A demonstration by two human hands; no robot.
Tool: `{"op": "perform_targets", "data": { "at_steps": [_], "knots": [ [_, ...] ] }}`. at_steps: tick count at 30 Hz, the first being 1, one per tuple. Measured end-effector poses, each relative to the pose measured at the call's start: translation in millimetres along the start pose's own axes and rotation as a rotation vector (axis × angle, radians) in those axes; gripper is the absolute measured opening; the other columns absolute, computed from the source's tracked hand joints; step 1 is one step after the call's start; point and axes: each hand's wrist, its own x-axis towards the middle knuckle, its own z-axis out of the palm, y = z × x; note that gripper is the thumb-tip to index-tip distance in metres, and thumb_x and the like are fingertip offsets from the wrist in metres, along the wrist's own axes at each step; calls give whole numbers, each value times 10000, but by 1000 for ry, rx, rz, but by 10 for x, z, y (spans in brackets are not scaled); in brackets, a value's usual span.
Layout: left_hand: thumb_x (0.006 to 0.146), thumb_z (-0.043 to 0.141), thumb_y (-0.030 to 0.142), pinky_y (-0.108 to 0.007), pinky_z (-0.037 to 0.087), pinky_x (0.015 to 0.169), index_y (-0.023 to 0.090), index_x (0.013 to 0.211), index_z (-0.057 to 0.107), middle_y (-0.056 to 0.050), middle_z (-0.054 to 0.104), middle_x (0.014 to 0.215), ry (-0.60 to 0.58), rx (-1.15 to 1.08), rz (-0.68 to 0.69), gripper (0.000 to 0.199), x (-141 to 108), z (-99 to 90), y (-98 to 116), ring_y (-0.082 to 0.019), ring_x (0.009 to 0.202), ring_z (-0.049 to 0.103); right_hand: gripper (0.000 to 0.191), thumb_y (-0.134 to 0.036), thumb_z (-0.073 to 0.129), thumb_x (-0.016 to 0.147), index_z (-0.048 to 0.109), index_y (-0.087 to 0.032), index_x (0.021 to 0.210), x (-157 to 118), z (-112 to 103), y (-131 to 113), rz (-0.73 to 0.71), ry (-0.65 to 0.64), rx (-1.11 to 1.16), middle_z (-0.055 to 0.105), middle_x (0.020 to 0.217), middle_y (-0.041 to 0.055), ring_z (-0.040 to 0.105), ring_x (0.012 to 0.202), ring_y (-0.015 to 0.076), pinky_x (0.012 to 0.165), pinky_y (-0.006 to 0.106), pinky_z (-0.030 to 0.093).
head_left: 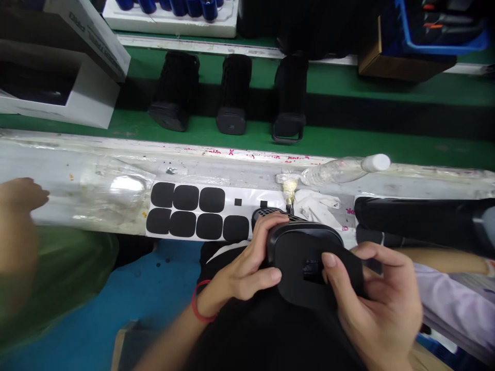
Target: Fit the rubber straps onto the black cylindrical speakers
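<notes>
A black speaker-like unit (297, 247) with a perforated grille is held over my lap, its flat end turned up. My left hand (242, 265) wraps its left side and wears a red wrist band. My right hand (377, 299) grips the right side, with the thumb pressing on the end face near a small rectangular recess (311, 269). Just beyond, on the white bench rail, lies a sheet of black rounded-square pads (197, 214) with several pads still on it.
Three black speaker units (234, 95) stand on the green conveyor (348, 139) beyond the rail. A clear plastic bottle (342, 169) lies on the rail beside a crumpled rag (315, 203). Another person's hand (19, 193) reaches in at far left. White open box (58, 87) at back left.
</notes>
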Motion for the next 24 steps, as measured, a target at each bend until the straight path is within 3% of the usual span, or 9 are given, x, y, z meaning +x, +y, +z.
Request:
{"op": "perform_targets", "data": {
  "at_steps": [6,13,20,24],
  "knots": [
    [876,516,519,-583,86,1201,246,1486,243,-111,248,1539,-8,14,-7,722,4,-11,0,-381,1452,192,272,-236,756,799,522,-219,938,0,-8,-42,60,18,30,558,741,-54,588,474,61,466,140,500],
    [884,497,550,-535,158,1198,241,1484,263,-107,263,1527,8,-24,-4,714,0,-6,-6,-356,1448,200,284,-253,767,794,526,-218,940,-11,7,-50,102,28,59,581,650,-58,576,436,77,430,149,483],
    [905,426,597,-530,143,1204,255,1477,293,-92,286,1528,36,-71,-10,679,-8,7,-17,-346,1452,201,260,-252,751,818,515,-234,927,22,10,-97,167,39,157,558,535,-87,549,401,74,402,126,456],
    [917,405,587,-522,109,1216,262,1477,303,-81,299,1528,45,-73,-4,656,-15,3,-18,-336,1461,188,264,-239,762,797,525,-228,912,18,17,-89,132,55,115,545,662,-69,546,418,65,403,153,452]
  ]
}}
